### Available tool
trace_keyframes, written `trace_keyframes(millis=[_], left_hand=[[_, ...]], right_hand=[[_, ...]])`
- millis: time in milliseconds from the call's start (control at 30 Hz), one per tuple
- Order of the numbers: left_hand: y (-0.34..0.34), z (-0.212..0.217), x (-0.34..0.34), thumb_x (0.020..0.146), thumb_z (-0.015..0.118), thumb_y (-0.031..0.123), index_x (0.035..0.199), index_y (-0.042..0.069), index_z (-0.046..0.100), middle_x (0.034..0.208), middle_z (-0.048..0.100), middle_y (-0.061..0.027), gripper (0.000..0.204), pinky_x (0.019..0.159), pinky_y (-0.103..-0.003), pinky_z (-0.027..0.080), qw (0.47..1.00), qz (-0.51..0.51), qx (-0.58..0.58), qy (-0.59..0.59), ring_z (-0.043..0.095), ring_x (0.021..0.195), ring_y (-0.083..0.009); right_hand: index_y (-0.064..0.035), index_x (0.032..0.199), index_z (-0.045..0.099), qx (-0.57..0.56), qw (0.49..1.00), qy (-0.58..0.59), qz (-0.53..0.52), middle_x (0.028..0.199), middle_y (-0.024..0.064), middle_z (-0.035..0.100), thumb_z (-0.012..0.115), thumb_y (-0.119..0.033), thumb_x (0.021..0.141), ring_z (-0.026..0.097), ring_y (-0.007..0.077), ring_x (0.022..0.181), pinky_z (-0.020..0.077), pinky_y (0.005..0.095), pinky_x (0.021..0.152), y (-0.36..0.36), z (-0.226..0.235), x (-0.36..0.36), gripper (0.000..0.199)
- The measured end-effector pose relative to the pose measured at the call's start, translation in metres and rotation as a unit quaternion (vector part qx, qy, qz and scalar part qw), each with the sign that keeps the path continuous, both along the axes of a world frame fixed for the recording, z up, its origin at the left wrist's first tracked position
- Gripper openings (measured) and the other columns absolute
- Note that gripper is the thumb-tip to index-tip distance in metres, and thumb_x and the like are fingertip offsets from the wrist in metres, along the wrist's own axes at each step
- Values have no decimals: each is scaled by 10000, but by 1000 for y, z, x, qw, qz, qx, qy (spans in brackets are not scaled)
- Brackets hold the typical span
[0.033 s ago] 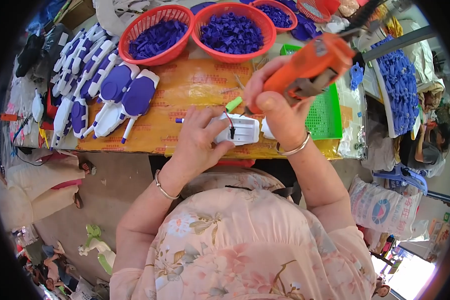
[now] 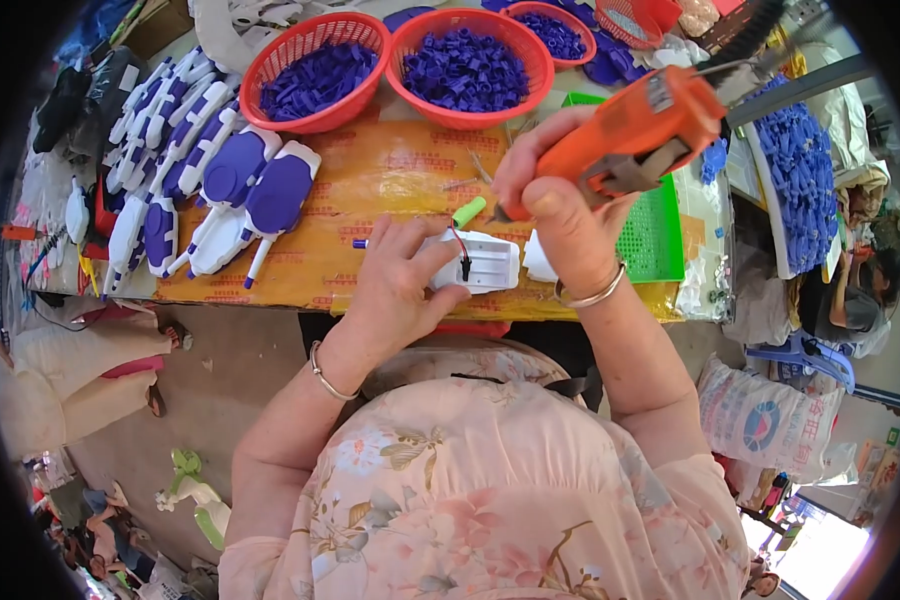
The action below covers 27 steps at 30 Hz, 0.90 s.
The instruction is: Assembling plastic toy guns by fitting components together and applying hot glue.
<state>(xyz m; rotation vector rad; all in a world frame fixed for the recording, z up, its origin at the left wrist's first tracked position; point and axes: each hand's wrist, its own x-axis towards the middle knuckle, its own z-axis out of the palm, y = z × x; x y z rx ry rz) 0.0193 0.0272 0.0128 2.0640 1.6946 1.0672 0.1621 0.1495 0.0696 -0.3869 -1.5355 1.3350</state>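
Note:
My right hand [image 2: 577, 195] is wrapped round an orange electric screwdriver [image 2: 635, 130], held tilted with its tip low and to the left. That tip hangs near the upper edge of a white plastic casing [image 2: 492, 264]. My left hand [image 2: 402, 268] grips the casing at its left end, thumb on the near side and fingers over the top. From the casing, thin red and black wires run up to a small green cylindrical battery [image 2: 469, 209]. Left of my fingers sticks out a purple-ended white rod [image 2: 360, 243]. Another white part [image 2: 539, 260] lies under my right wrist.
Finished-looking purple-and-white toy pieces [image 2: 195, 150] are stacked at the left. Red baskets [image 2: 315, 70] [image 2: 470, 65] of purple parts stand along the back. A green perforated tray [image 2: 655, 235] sits right of my right hand, and blue parts [image 2: 798, 180] are heaped farther right.
My right hand and the screwdriver have shifted slightly up and to the right. My left hand and the casing stay in place.

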Motion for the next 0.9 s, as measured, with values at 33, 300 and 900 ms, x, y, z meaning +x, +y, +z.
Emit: trace_keyframes(millis=[33,300,900], left_hand=[[2,1,-1,595,806,96,1030,70,627,1105,584,-115,472,874,-422,389,1000,-2,-11,7,545,1008,-294],[1,7,2,609,812,151,1045,64,616,1121,577,-121,486,876,-436,384,1000,1,-8,18,543,1014,-302],[1,3,-3,726,713,5,964,5,586,906,554,-103,270,638,-307,429,984,90,28,-150,557,782,-219]], right_hand=[[-21,868,507,0,1000,19,-21,689,55,570,723,-199,780,573,143,590,493,288,556,7,1,-5,293],[-23,938,551,-10,999,41,-34,743,57,615,706,-59,824,593,145,598,493,290,548,54,-28,-41,195],[-23,942,511,-24,998,57,-8,671,76,580,628,-126,864,571,176,555,494,326,547,33,0,-41,174]])
